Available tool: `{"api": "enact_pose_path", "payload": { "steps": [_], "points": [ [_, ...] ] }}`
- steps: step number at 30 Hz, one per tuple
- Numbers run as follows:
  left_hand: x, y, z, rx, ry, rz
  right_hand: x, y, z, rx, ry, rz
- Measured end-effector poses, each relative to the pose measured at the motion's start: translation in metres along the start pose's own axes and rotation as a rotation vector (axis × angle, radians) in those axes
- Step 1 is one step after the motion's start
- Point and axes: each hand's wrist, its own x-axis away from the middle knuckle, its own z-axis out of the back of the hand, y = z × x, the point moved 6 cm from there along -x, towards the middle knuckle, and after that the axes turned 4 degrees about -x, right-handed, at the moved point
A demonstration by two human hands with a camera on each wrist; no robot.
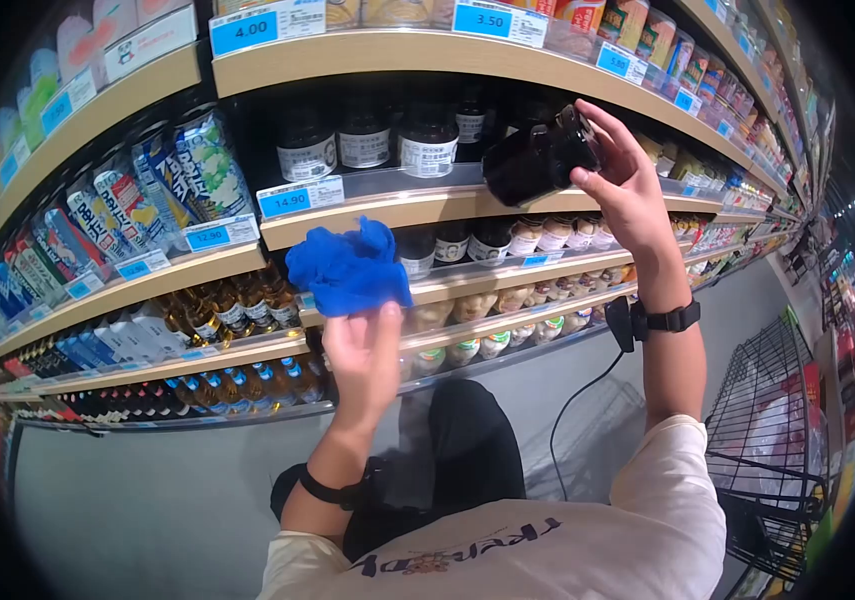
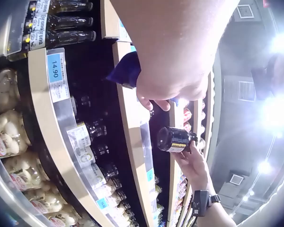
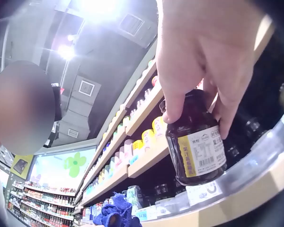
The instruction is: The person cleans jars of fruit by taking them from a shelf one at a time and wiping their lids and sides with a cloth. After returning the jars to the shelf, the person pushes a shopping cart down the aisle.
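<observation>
My right hand (image 1: pixel 632 190) grips a dark glass jar (image 1: pixel 532 168) around its lid end, tilted on its side in the head view. In the right wrist view the jar shows a white and yellow label (image 3: pixel 201 153) with a barcode. A crumpled blue cloth (image 1: pixel 347 265) is held in my left hand (image 1: pixel 359 355), in front of the shelf edge. The fingers behind the cloth are mostly hidden in the head view. Similar dark jars with white labels (image 1: pixel 427 150) stand on the shelf behind, to the left of the held jar.
Curved wooden shelves carry price tags (image 1: pixel 292 200) along their fronts. Drink cans (image 1: pixel 212 165) stand at left, with bottles (image 1: pixel 227 310) below. Under the dark jars are more jars (image 1: pixel 552 235). A black wire shopping cart (image 1: pixel 762 410) stands at right on the grey floor (image 1: pixel 137 490).
</observation>
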Motion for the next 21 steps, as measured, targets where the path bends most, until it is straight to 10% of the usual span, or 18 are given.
{"api": "enact_pose_path", "payload": {
  "steps": [21],
  "points": [
    [0.009, -0.008, 0.056, -0.026, 0.164, 0.007, -0.029, 0.058, -0.004, 0.175, 0.599, 0.021]
  ]
}}
